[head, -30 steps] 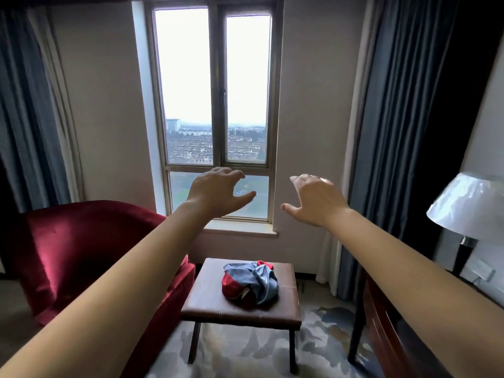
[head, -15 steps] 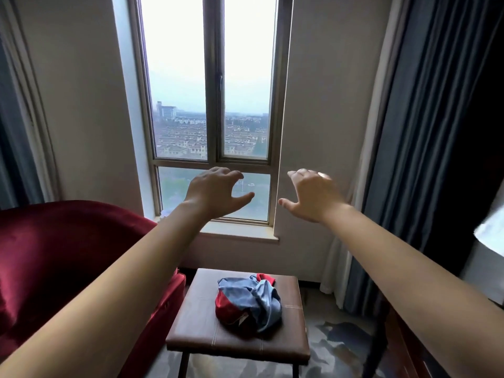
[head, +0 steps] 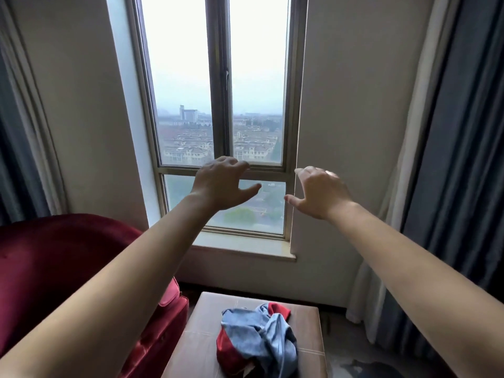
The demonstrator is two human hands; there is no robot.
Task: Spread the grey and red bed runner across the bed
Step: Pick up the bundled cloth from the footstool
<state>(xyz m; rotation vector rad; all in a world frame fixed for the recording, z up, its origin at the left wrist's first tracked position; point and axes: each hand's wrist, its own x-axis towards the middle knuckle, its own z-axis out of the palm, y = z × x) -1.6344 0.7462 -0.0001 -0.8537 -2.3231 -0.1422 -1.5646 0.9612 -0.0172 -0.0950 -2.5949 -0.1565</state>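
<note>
We judge that we are at the very start. The grey and red bed runner [head: 259,339] lies crumpled in a heap at the bottom centre of the frame, on the tan padded surface [head: 199,336] beside the red armchair [head: 54,268] at lower left. Both our arms stretch out in front of the window [head: 221,105] in the middle of the frame. Our left hand [head: 221,186] and right hand [head: 319,193] hover there side by side with a gap between them. The palms face down, the fingers are loosely spread and a little bent, and they hold nothing, well above the runner in the frame. No bed shows in this view. The step in hand looks like the reach for the cloth, not yet made. Next we would lower both hands to the heap, find an edge or two corners, lift it clear and turn toward the bed, which is out of frame.
</note>
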